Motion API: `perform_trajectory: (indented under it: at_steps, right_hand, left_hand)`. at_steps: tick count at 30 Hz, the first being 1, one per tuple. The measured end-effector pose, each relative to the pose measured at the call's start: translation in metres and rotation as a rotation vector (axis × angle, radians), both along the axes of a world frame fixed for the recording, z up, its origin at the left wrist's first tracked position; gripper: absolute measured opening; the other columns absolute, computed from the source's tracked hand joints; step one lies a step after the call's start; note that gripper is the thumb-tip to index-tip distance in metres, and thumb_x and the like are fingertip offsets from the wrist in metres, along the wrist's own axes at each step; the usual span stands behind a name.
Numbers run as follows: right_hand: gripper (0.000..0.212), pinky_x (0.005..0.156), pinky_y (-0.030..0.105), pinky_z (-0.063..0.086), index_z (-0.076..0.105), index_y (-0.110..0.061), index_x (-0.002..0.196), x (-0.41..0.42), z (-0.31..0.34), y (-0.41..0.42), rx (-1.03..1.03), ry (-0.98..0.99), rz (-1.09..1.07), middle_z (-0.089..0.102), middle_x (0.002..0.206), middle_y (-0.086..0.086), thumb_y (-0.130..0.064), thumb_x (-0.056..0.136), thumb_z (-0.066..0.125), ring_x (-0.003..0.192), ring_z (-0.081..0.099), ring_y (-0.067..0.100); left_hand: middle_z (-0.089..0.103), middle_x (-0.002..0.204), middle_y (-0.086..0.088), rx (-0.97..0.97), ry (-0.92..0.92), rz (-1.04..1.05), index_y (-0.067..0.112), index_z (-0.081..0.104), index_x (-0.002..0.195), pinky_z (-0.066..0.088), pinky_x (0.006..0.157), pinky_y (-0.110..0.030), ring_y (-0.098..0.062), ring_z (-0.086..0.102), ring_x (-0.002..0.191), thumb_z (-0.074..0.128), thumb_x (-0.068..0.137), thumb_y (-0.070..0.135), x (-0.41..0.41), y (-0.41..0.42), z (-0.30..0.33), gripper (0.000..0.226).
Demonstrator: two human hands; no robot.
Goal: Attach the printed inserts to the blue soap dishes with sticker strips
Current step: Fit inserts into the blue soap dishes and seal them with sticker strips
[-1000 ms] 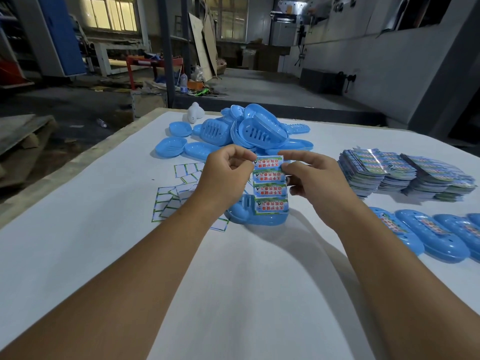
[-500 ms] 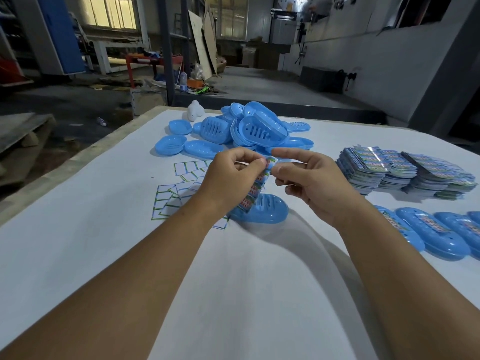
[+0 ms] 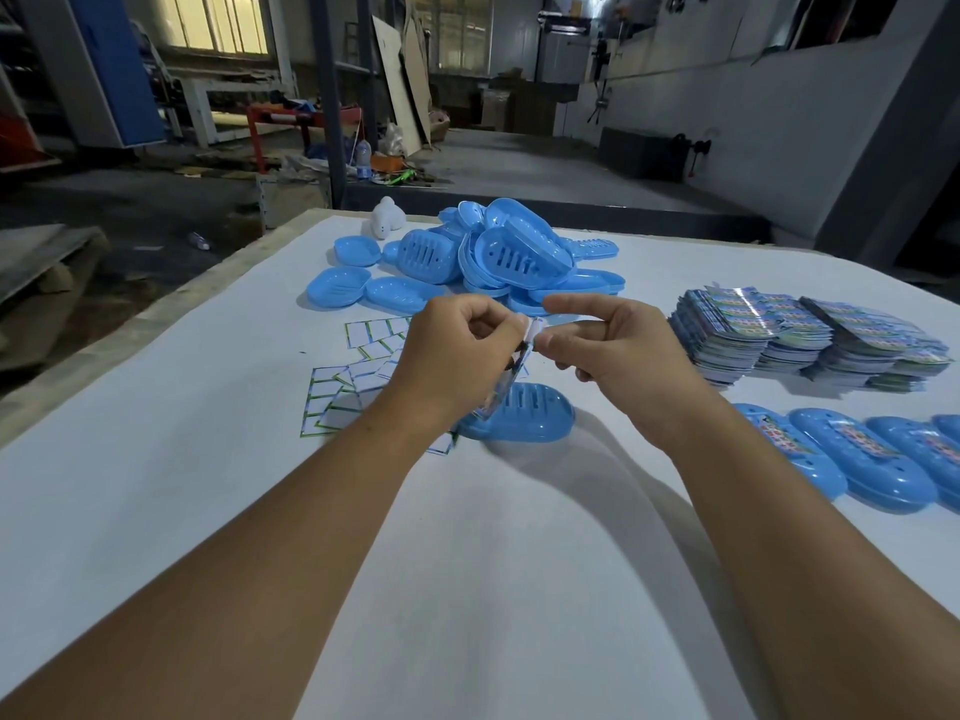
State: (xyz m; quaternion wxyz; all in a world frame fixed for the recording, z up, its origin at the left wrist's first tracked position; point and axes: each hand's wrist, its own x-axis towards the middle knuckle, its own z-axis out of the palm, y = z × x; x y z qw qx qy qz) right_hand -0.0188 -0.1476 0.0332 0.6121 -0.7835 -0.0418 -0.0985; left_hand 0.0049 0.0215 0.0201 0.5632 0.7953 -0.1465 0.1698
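1. Head view: our left hand (image 3: 447, 356) and right hand (image 3: 618, 350) both pinch the top of a sticker strip (image 3: 511, 371), which hangs edge-on.
2. Its lower end reaches a blue soap dish (image 3: 524, 420) lying mid-table (image 3: 156, 511).
3. Printed inserts (image 3: 810, 335) are stacked at the right edge.

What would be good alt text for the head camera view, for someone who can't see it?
Two bare hands, left hand and right hand, pinch a printed sticker strip above a single blue plastic soap dish on a white table. Behind lies a pile of blue dishes; stacked printed inserts sit right.
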Motion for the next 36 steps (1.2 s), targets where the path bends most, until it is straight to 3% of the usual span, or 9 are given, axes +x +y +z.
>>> perform_trajectory:
  at_steps: [4,8,13,18,24,29,36]
  right_hand:
    - [0.031,0.063,0.028,0.048,0.074,-0.024,0.108,0.005,0.0,-0.004,0.038,0.025,-0.081,0.074,0.071,-0.003,-0.011,0.08,0.08,0.059,0.058,0.006]
    - [0.026,0.057,0.023,0.05,0.073,-0.025,0.105,0.009,-0.003,-0.006,0.047,0.058,-0.169,0.073,0.065,-0.01,-0.01,0.083,0.071,0.054,0.058,0.003]
    - [0.018,0.047,0.016,0.048,0.07,-0.027,0.096,0.011,-0.005,-0.007,0.018,0.04,-0.239,0.072,0.07,-0.005,-0.013,0.086,0.063,0.048,0.057,0.0]
    - [0.018,0.044,0.012,0.045,0.066,-0.029,0.089,0.015,-0.006,-0.011,-0.024,0.018,-0.316,0.07,0.086,-0.003,-0.017,0.096,0.055,0.05,0.06,-0.009]
    - [0.024,0.062,0.03,0.048,0.064,-0.029,0.087,0.021,-0.011,-0.015,-0.121,0.054,-0.354,0.065,0.085,-0.007,-0.013,0.094,0.049,0.069,0.06,0.007]
    - [0.026,0.079,0.042,0.056,0.057,-0.034,0.091,0.021,-0.013,-0.017,-0.231,0.086,-0.365,0.064,0.093,-0.005,-0.012,0.094,0.045,0.086,0.064,0.013]
    - [0.031,0.073,0.042,0.052,0.05,-0.037,0.099,0.018,-0.015,-0.016,-0.416,0.026,-0.355,0.057,0.089,-0.007,-0.011,0.094,0.034,0.08,0.057,0.015]
  left_hand:
    - [0.071,0.076,0.005,0.024,-0.023,0.069,0.019,0.071,0.085,0.06,0.069,-0.031,-0.008,0.069,0.073,0.063,0.095,0.035,0.006,0.001,-0.002,0.02]
    - [0.07,0.079,0.006,0.073,-0.038,0.118,0.019,0.068,0.088,0.051,0.057,-0.015,0.0,0.065,0.066,0.059,0.097,0.037,0.011,0.002,-0.004,0.022]
    - [0.071,0.077,0.003,0.062,-0.045,0.152,0.016,0.069,0.087,0.058,0.073,-0.035,-0.013,0.067,0.073,0.06,0.098,0.034,0.014,0.006,-0.005,0.023]
    - [0.071,0.077,0.007,0.068,-0.041,0.188,0.018,0.069,0.085,0.056,0.073,-0.031,-0.01,0.066,0.073,0.06,0.097,0.035,0.016,0.008,-0.007,0.022]
    - [0.071,0.077,0.006,0.094,-0.031,0.18,0.018,0.069,0.085,0.051,0.065,-0.025,-0.009,0.064,0.07,0.06,0.097,0.037,0.016,0.005,-0.01,0.023]
    - [0.071,0.078,0.005,0.089,0.003,0.146,0.018,0.069,0.086,0.055,0.069,-0.032,-0.012,0.065,0.073,0.06,0.097,0.036,0.016,0.003,-0.012,0.023]
    - [0.068,0.076,0.006,0.199,-0.048,0.134,0.016,0.068,0.086,0.047,0.063,-0.028,-0.007,0.057,0.065,0.059,0.098,0.036,0.015,0.003,-0.014,0.025]
